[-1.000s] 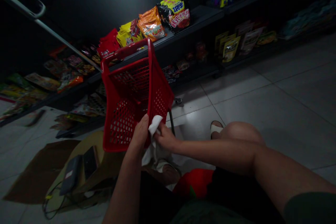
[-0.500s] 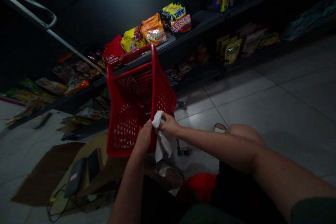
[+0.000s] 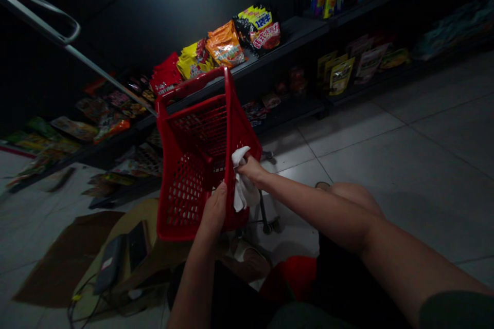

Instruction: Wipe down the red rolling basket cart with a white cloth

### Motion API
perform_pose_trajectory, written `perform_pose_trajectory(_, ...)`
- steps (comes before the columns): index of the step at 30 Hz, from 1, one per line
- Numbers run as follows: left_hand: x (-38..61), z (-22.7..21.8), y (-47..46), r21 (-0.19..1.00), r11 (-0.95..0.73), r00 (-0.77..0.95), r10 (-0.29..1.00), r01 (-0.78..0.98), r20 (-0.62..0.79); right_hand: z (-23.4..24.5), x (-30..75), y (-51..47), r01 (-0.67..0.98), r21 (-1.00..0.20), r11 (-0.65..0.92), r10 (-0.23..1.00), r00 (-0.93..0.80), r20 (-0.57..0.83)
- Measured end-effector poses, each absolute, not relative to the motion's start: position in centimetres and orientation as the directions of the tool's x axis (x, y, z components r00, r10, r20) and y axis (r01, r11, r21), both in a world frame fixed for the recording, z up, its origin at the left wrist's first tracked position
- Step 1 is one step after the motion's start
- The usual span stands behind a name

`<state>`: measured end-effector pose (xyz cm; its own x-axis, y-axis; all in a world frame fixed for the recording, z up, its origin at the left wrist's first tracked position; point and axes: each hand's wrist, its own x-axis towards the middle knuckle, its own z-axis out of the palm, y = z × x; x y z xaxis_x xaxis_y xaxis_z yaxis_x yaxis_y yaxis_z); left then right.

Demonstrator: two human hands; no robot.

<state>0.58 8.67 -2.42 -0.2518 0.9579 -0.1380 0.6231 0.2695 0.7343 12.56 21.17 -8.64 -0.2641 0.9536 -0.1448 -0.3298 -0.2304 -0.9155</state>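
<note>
A red plastic shopping basket point(image 3: 193, 164) with perforated walls stands tilted in front of me, its grey pull handle point(image 3: 42, 15) reaching up to the top left. My left hand point(image 3: 214, 211) grips the basket's near corner edge. My right hand point(image 3: 250, 168) is closed on a white cloth point(image 3: 243, 185) and presses it against the basket's right rim. My bare knee point(image 3: 355, 198) is bent to the right of the basket.
Dark shelves point(image 3: 278, 36) with snack bags point(image 3: 224, 43) run behind the basket. Flattened cardboard point(image 3: 65, 262) with a dark device and cable point(image 3: 111, 262) lies on the tiled floor at lower left. A sandalled foot point(image 3: 247, 257) and something red point(image 3: 293, 272) sit below my arms.
My right hand has slid the white cloth upward along the basket's right rim. The left hand keeps its grip on the near corner. The view shifted slightly.
</note>
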Motion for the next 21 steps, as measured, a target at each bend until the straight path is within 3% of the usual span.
perform_pose_trajectory(5, 0.4, -2.6, 8.1, 0.734, 0.267, -0.247, 0.959, 0.625, -0.139, -9.1, 12.2, 21.2, -0.229, -0.949, -0.216, 0.96, -0.227, -0.164)
perform_pose_trajectory(9, 0.5, -2.7, 8.6, 0.742, 0.241, -0.229, 0.966, 0.625, -0.121, -9.5, 11.9, 21.3, -0.293, -0.944, -0.15, 0.982, -0.154, -0.108)
perform_pose_trajectory(13, 0.7, -2.7, 8.9, 0.767, 0.235, -0.228, 0.966, 0.597, -0.119, -9.6, 12.6, 21.5, -0.356, -0.855, -0.378, 0.918, -0.263, -0.297)
perform_pose_trajectory(15, 0.6, -2.7, 8.9, 0.777, 0.226, -0.21, 0.97, 0.588, -0.123, -9.5, 13.2, 22.0, -0.386, -0.806, -0.448, 0.881, -0.344, -0.325)
perform_pose_trajectory(21, 0.7, -2.1, 8.1, 0.706, 0.245, -0.216, 0.967, 0.665, -0.132, -8.8, 13.8, 23.3, -0.356, -0.841, -0.407, 0.884, -0.387, -0.264)
